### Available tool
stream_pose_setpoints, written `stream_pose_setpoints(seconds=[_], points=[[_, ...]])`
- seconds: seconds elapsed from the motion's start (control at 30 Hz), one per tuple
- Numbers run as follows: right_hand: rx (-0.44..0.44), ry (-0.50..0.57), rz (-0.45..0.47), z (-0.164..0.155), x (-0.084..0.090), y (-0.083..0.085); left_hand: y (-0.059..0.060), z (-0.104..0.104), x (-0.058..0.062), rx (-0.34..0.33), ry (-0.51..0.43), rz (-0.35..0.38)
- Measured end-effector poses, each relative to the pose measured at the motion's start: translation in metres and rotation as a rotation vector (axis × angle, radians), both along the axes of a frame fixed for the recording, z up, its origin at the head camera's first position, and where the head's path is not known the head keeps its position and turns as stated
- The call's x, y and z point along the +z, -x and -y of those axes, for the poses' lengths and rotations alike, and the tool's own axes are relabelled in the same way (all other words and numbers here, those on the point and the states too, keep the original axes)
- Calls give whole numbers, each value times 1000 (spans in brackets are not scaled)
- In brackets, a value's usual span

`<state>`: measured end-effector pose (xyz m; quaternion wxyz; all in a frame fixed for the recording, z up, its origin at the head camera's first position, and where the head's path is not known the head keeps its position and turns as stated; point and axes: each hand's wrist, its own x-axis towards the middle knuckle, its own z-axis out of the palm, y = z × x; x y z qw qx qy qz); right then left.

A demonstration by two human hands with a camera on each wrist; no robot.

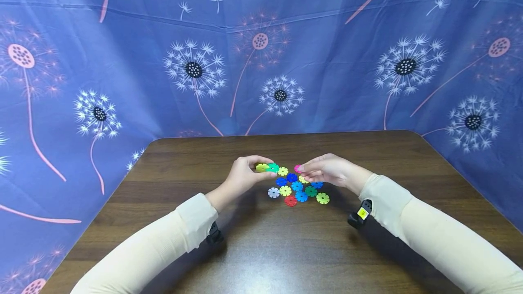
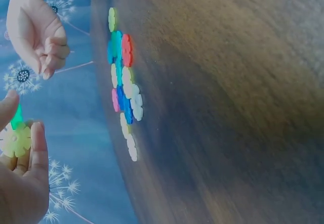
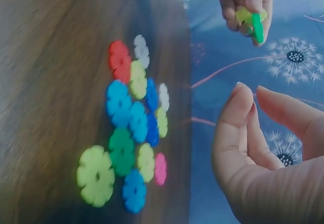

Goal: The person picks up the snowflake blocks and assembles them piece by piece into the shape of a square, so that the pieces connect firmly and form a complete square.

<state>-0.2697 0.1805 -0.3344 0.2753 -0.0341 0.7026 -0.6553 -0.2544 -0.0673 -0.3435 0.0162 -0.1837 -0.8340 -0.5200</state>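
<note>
My left hand [image 1: 264, 167] pinches a yellow disc [image 1: 260, 167] joined to a green disc [image 1: 273, 167], held just above the table. The left wrist view shows that yellow disc [image 2: 15, 140] between my left fingers [image 2: 36, 148]. In the right wrist view the same pair [image 3: 251, 20] hangs in the air. A cluster of flat notched plastic discs [image 1: 296, 186] in blue, yellow, green, red, white and pink lies on the wooden table [image 1: 261, 248]. My right hand [image 1: 304, 173] hovers over the cluster's far right side beside a pink disc [image 1: 297, 168], fingers loosely curled [image 3: 238, 107], holding nothing.
A blue cloth with dandelion prints [image 1: 261, 58] hangs behind and around the table. The table's far edge [image 1: 282, 134] runs just beyond the discs. Black wrist cameras [image 1: 361, 213] sit under both cream sleeves.
</note>
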Motion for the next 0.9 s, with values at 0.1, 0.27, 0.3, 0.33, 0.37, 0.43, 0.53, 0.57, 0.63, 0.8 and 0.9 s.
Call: stream_pose_setpoints(seconds=[0.1,0.27,0.3,0.33,0.37,0.43,0.53,0.57,0.63,0.8,0.9], points=[[-2,-34,-16,-7,-4,-2,2,0,-5,6,-2,12],[-10,-90,-46,-15,-11,-5,0,-2,-4,1,-14,30],[-3,-107,-57,-17,-12,-5,-1,-2,-4,-1,-19,33],[-7,-126,-66,-18,-13,-6,-1,-2,-4,0,-25,36],[-3,-148,-77,-19,-14,-7,-2,-2,-4,-1,-34,42],[7,-198,-101,-22,-16,-9,-3,-1,-4,4,-43,48],[13,-260,-139,-25,-19,-12,-4,0,-4,14,-45,54],[17,-273,-152,-27,-20,-13,-4,1,-4,17,-47,56],[20,-295,-169,-30,-22,-15,-3,2,-4,22,-52,63],[6,-376,-174,-37,-27,-17,-3,4,-5,23,-74,91],[-11,-418,-183,-39,-31,-18,-3,4,-6,25,-75,92]])
